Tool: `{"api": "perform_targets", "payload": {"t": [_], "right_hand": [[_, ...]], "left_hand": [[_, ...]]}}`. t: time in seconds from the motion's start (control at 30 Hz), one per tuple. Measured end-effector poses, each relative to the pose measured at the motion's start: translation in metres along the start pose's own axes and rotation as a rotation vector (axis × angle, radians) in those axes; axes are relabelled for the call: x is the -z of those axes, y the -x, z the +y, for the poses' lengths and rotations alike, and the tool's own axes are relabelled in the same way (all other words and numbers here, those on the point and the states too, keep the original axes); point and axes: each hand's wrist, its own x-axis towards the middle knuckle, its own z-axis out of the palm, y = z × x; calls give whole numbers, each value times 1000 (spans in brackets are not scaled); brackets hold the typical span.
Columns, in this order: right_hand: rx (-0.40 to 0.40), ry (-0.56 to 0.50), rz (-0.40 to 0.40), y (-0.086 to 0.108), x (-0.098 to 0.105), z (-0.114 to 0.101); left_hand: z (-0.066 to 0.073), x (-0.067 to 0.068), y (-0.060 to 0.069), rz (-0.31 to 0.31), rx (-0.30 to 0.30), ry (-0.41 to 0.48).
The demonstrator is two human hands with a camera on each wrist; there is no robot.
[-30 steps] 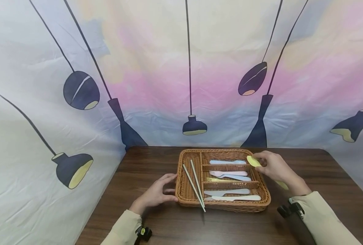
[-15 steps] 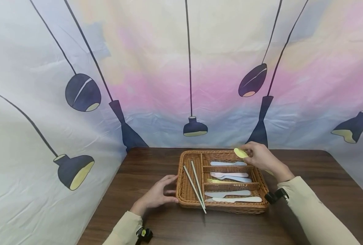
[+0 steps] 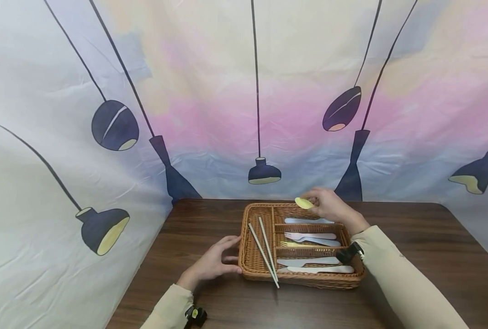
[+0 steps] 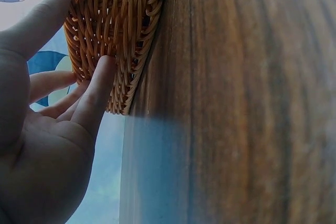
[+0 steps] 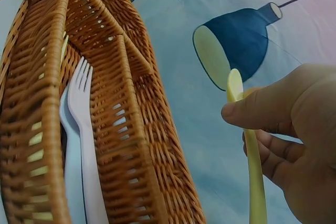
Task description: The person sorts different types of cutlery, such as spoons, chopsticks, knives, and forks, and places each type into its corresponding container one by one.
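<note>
My right hand (image 3: 332, 206) pinches a yellow spoon (image 3: 304, 203) over the back edge of a wicker cutlery basket (image 3: 310, 280). In the right wrist view, thumb and fingers close on the spoon's neck, the handle hanging down. My left hand (image 3: 212, 261) touches the basket's left end, fingers fairly straight, fingertips against the weave. Inside, two pale chopsticks (image 3: 262, 251) slant across the left compartment. A pink fork (image 3: 315, 236), a blue fork (image 3: 324, 241) and a yellow fork (image 3: 292, 244) lie in the middle one. Light knives (image 3: 322, 270) occupy the front; a light-blue utensil (image 3: 303, 220) lies behind.
The basket stands on a dark wooden table (image 3: 211, 219). A cloth backdrop (image 3: 211, 114) with printed lamps hangs right behind the table's far edge. The chopstick ends stick out over the basket's front rim.
My right hand has carried the yellow spoon leftward and slightly back, from the basket's right end to behind its back compartment. The left hand stays against the basket.
</note>
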Motion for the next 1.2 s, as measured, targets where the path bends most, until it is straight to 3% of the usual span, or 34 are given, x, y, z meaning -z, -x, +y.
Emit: {"api": "perform_targets", "payload": {"t": [0.3, 0.83, 1.2], "right_hand": [[28, 36, -3, -2, -7, -1], [-45, -23, 12, 8, 1, 6], [-65, -52, 76, 24, 10, 12]], "left_hand": [[1, -1, -2, 1, 13, -10], [-2, 0, -2, -8, -18, 26], [-5, 0, -2, -16, -37, 72]]}}
